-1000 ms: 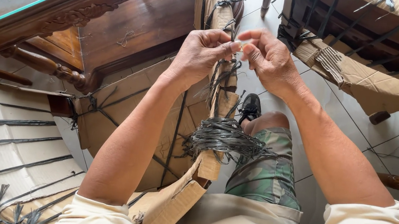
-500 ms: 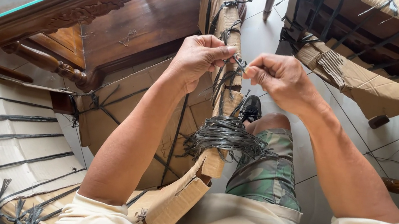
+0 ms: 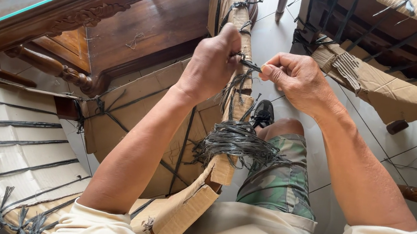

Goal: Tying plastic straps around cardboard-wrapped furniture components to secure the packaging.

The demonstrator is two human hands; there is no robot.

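The left hand [image 3: 210, 65] and the right hand [image 3: 294, 77] each pinch the black cord [image 3: 249, 64] with closed fingers. The cord goes around the cardboard-wrapped post [image 3: 239, 6]

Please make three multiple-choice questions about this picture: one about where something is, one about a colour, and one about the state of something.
1. Where does the bundle of loose dark string lie?
A. On the glass table top
B. Over the cardboard-wrapped piece, near the person's knee
C. On the floor tiles at the right

2. What colour is the string pulled between the hands?
A. Dark grey to black
B. Bright red
C. White

3. How is the right hand?
A. Flat on the floor
B. Open and empty
C. Pinching the string end with its fingertips

Answers:
1 B: the bundle hangs around the cardboard-wrapped piece, beside the camouflage trouser leg.
2 A: the strand looks dark against the pale floor.
3 C: thumb and fingers are closed on the strand, opposite the left hand, which grips it at the cardboard.
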